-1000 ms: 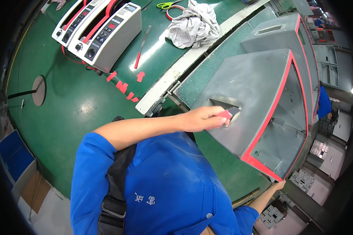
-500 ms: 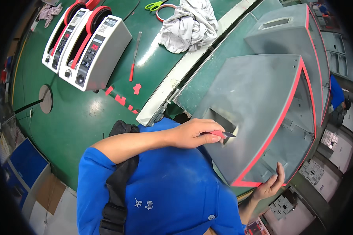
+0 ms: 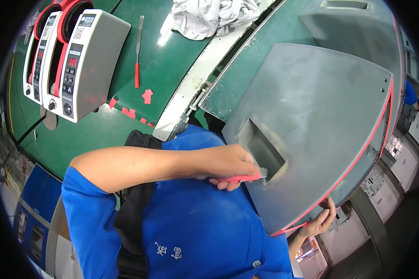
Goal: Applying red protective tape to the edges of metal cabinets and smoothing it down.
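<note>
My left hand (image 3: 235,167) is closed around a red-handled knife (image 3: 242,178). Its metal tip is at the near-left rim of the rectangular recess in a large grey housing (image 3: 321,111). My right hand (image 3: 320,221) curls its fingers over the lower right edge of this housing, where red tape (image 3: 344,179) runs along the border. The housing leans toward me, its broad face turned up. My right thumb and palm are partly hidden.
Two white tape dispensers (image 3: 97,60) with red rolls stand on the green table (image 3: 172,65). Nearby lie a red-handled blade tool (image 3: 137,69), red tape scraps (image 3: 147,96) and a white cloth (image 3: 205,18). A second grey housing (image 3: 354,25) stands behind; a white rail (image 3: 191,76) borders the table.
The housing has tilted, so its open taped side is mostly turned from view. My left hand has rolled over, bringing the knife to the recess's near rim. My right fingers curl more.
</note>
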`<action>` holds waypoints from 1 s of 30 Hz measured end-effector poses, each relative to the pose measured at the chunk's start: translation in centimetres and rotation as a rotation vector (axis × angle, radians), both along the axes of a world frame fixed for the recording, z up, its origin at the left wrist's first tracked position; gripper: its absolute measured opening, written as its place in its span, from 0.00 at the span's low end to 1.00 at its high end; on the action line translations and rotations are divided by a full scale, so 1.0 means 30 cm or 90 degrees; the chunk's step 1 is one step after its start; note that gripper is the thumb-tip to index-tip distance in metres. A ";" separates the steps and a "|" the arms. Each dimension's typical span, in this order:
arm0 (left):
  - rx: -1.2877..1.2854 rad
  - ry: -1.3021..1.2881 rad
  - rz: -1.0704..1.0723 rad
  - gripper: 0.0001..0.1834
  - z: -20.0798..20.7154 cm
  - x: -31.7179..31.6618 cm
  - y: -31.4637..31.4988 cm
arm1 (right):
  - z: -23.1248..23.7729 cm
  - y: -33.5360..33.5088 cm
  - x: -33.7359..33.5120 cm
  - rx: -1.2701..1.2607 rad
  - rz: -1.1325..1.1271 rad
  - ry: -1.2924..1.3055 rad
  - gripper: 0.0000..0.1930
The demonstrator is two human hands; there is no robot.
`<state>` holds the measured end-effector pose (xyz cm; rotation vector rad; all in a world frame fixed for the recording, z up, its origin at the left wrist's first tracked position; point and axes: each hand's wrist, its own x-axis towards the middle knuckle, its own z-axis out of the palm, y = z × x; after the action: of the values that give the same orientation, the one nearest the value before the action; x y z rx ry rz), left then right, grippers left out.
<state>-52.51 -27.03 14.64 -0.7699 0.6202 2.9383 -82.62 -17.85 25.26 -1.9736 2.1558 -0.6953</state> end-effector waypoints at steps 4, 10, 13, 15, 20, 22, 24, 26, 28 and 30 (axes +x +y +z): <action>0.000 -0.013 -0.076 0.17 0.030 -0.002 -0.032 | -0.003 -0.002 -0.003 0.000 0.000 -0.018 0.15; -0.013 -0.012 -0.054 0.18 0.055 -0.007 -0.022 | -0.002 0.001 -0.006 -0.001 0.005 -0.023 0.14; 0.019 -0.010 -0.024 0.18 0.055 -0.013 -0.001 | -0.003 0.004 -0.007 -0.005 0.005 -0.023 0.14; 0.037 -0.014 -0.009 0.18 0.059 -0.017 0.009 | -0.004 0.006 -0.008 -0.006 0.000 -0.025 0.14; 0.079 -0.017 0.004 0.17 0.067 -0.020 0.021 | -0.003 0.001 0.008 0.007 0.004 -0.009 0.14; 0.094 -0.014 0.002 0.16 0.068 -0.020 0.017 | 0.000 -0.001 0.013 0.020 0.005 -0.008 0.14; 0.103 -0.016 0.000 0.16 0.069 -0.021 0.014 | 0.005 -0.004 0.018 0.039 0.010 -0.010 0.14; 0.111 -0.009 0.012 0.16 0.068 -0.022 0.021 | 0.006 -0.007 0.022 0.039 0.009 -0.011 0.15; 0.106 -0.003 0.015 0.16 0.068 -0.021 0.021 | 0.006 -0.006 0.023 0.038 0.005 -0.008 0.15; 0.089 0.001 0.009 0.16 0.067 -0.019 0.010 | 0.001 -0.002 0.022 0.035 -0.002 -0.002 0.15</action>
<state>-53.09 -26.72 16.64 -0.7609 0.4050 2.9555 -81.97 -17.90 25.31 -1.9418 2.1522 -0.6321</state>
